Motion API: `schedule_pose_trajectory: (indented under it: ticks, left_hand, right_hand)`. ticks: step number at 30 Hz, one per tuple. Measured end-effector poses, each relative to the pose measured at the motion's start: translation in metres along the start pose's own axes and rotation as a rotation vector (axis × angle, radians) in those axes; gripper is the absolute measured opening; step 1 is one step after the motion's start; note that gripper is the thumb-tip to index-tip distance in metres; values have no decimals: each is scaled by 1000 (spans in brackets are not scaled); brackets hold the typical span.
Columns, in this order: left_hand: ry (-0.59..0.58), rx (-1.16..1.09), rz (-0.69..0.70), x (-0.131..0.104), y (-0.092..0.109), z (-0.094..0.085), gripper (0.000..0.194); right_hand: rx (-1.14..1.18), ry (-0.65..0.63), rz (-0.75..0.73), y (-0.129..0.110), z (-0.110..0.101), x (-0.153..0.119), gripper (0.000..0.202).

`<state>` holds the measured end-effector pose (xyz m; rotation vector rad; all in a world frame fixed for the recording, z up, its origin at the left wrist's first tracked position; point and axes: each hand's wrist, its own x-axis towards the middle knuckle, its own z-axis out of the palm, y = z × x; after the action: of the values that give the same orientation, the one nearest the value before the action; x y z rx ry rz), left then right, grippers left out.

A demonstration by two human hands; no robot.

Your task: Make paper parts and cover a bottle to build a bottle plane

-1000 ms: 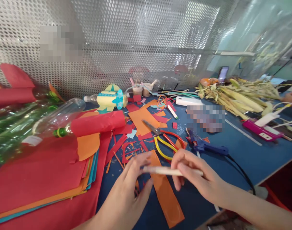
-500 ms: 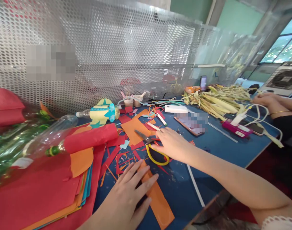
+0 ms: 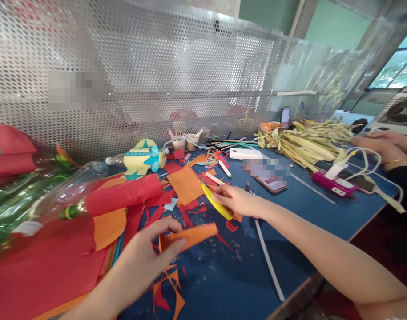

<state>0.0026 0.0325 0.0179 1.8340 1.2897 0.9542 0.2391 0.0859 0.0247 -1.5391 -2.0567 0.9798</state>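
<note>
My left hand pinches an orange paper strip, raised over the blue table with its free end pointing right. Small red and orange scraps lie below it. Farther right, my right hand is closed round scissors whose yellow handle loop shows; the blades are hidden. Just beyond the loop lies an orange paper square among red scraps. A capped pen and a pale stick rest near my right fingertips.
A red-wrapped bottle lies on stacked red paper at left, beside clear and green bottles. A phone, a white device, dried husks and a magenta power bank are at right, near another person's hands.
My left hand has lifted the orange strip off the table and turned it. My right hand has picked up the scissors, and the yellow loop is now tilted up.
</note>
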Motion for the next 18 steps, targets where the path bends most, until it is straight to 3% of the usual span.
schedule_pose_trajectory:
  ticks: [4,8,10,13,18]
  left_hand:
    - [-2,-555,-321,26,17,-19,28]
    - [112,-794,-334,42,21,-17,36]
    - [116,-845,-329,43,20,-11,34]
    - [67,-833,-349,38,16,-4,31]
    - [11,-766,-371,31,14,-2,34]
  right_hand:
    - [313,-44,-39,-5,6,2,16]
    - [546,-75,-69,-10,21,-4,39]
    - [677,-127,-65,-10,30,-7,54]
    - [837,-238,-171,-6,40,-11,66]
    - [670,-221,-274,2,35,-16,59]
